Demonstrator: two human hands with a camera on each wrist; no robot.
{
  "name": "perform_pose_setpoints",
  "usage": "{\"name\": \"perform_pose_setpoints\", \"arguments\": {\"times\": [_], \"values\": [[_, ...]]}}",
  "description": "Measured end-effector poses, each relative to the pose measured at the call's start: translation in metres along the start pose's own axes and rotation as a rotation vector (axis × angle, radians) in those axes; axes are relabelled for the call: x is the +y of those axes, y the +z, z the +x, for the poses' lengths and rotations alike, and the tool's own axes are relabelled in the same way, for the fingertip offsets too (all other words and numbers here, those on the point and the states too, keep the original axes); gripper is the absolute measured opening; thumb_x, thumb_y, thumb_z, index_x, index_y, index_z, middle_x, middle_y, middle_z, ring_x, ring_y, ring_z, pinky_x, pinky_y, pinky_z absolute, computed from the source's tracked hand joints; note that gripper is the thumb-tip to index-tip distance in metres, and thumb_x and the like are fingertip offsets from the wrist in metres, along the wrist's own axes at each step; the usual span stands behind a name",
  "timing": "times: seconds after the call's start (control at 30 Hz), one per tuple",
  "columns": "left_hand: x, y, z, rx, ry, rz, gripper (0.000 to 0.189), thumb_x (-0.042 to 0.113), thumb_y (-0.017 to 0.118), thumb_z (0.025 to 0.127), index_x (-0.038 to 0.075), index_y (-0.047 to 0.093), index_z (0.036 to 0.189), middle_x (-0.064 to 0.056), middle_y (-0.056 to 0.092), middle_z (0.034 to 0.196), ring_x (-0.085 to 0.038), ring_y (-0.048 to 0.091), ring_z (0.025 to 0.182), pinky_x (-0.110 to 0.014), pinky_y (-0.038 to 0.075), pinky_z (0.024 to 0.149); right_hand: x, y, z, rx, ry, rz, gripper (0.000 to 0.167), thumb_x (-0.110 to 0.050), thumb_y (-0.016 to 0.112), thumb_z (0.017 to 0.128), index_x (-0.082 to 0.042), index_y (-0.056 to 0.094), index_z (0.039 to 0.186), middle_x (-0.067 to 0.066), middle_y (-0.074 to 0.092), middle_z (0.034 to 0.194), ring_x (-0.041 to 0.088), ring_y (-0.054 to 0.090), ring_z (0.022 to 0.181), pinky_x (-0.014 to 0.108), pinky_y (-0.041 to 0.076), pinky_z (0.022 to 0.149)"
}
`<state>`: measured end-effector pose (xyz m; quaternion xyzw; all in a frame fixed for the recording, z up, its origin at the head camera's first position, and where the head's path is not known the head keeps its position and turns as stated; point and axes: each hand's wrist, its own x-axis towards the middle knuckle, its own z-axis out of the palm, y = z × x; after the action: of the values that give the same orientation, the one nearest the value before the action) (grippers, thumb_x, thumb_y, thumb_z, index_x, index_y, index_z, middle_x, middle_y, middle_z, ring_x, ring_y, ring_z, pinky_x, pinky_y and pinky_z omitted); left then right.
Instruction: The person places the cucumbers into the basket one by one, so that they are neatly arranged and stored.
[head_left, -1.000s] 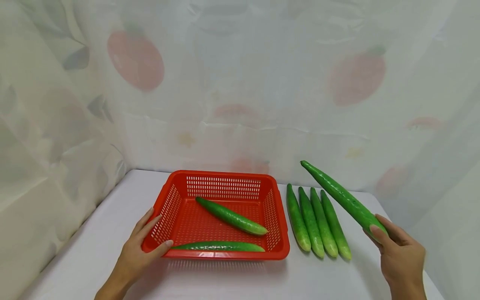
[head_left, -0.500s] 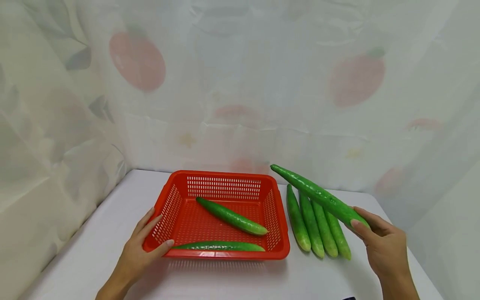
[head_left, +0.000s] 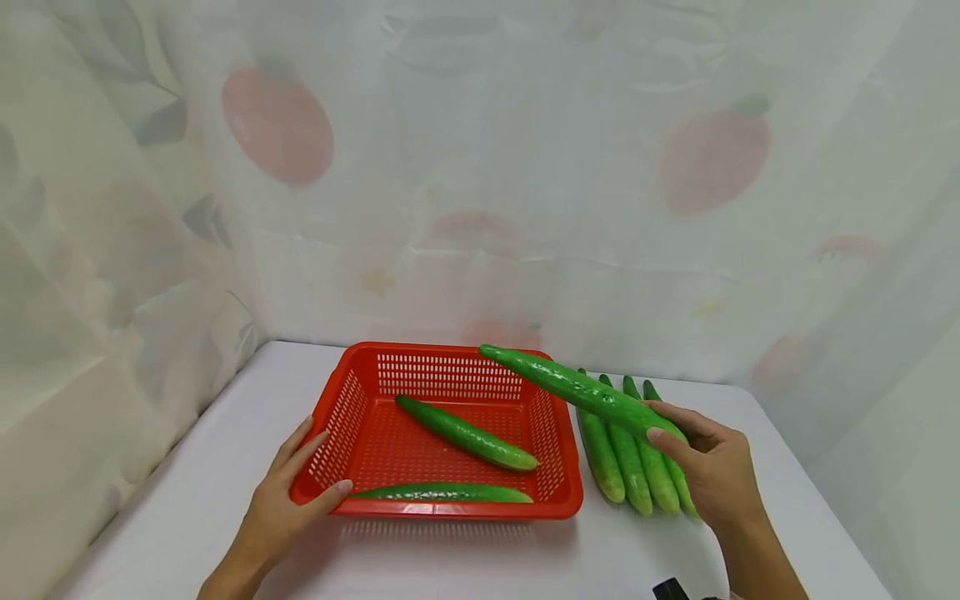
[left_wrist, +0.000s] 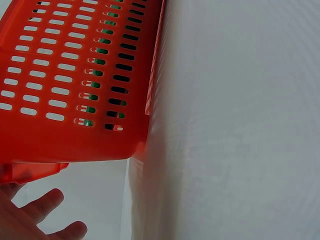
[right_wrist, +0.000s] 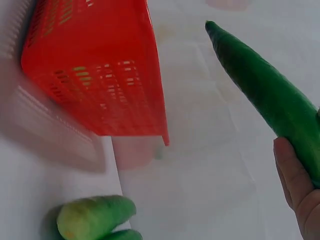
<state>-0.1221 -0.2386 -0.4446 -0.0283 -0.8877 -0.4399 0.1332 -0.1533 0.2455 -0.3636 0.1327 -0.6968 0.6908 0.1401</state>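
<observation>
The right hand [head_left: 708,467] had swung leftward over the last second, carrying a long, tapering, glossy green cucumber [head_left: 577,392] away from the worktop's right side. Its fingers were curled around the thicker end, grasping it; the slim tip had come to point over the shallow, rectangular red plastic basket [head_left: 435,509]. The work seemed part-way through a transfer: this cucumber was held aloft, tilted, not yet inside. The left hand [head_left: 281,504] had stayed at the basket's near left corner, thumb at the rim, fingers spread and unclenched.

Two more cucumbers [head_left: 465,433] lay in the basket, one slantwise across the floor, another along the front wall. Four others [head_left: 600,458] lay side by side to the right, dark green fading to pale, blunt near ends. The basket had rounded corners, a smooth rim and slotted walls; the worktop [head_left: 450,575] was matte white.
</observation>
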Motion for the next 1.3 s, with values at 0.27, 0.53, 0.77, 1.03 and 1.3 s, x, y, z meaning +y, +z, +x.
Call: {"name": "perform_pose_setpoints", "arguments": {"times": [0.27,0.53,0.77,1.03,1.3], "values": [[0.001,-0.001,0.000,0.003,0.010,-0.017,0.074,0.030,0.079,0.082,0.008,0.045,0.144,0.006,0.020,0.157,-0.031,0.028,0.134,-0.061,0.031,0.093,0.010,0.028,0.003,-0.058,0.085,-0.137,0.032,-0.003,0.071,0.087,0.006,0.066,0.117,0.013,0.066,0.113,0.022,0.062,0.101,0.028,0.052,0.080],[0.003,0.000,-0.002,0.011,0.014,-0.018,0.073,0.030,0.079,0.081,0.009,0.046,0.143,0.006,0.021,0.156,-0.031,0.030,0.133,-0.060,0.033,0.092,0.025,0.057,0.009,-0.206,0.113,-0.088,0.031,-0.005,0.072,0.086,0.003,0.068,0.116,0.017,0.066,0.112,0.025,0.062,0.093,0.033,0.053,0.077],[0.004,0.001,-0.001,0.015,0.011,0.004,0.073,0.033,0.078,0.081,0.008,0.047,0.143,0.006,0.022,0.156,-0.030,0.030,0.133,-0.058,0.033,0.092,0.031,0.075,0.012,-0.272,0.149,-0.061,0.029,-0.007,0.073,0.086,-0.002,0.070,0.114,0.015,0.065,0.112,0.029,0.061,0.096,0.038,0.053,0.079],[0.003,0.000,-0.001,0.024,0.023,0.010,0.073,0.030,0.079,0.081,0.008,0.047,0.143,0.005,0.022,0.156,-0.031,0.031,0.133,-0.058,0.034,0.092,0.037,0.102,0.014,-0.370,0.166,-0.040,0.030,-0.008,0.072,0.087,-0.001,0.069,0.116,0.017,0.064,0.107,0.031,0.061,0.090,0.043,0.054,0.075],[0.000,0.003,-0.001,0.027,0.035,-0.010,0.071,0.029,0.080,0.080,0.009,0.049,0.141,0.007,0.023,0.155,-0.031,0.030,0.134,-0.059,0.032,0.093,0.044,0.124,0.017,-0.427,0.180,-0.113,0.030,-0.009,0.074,0.085,-0.004,0.071,0.114,0.011,0.066,0.108,0.026,0.060,0.088,0.033,0.053,0.072]]}}
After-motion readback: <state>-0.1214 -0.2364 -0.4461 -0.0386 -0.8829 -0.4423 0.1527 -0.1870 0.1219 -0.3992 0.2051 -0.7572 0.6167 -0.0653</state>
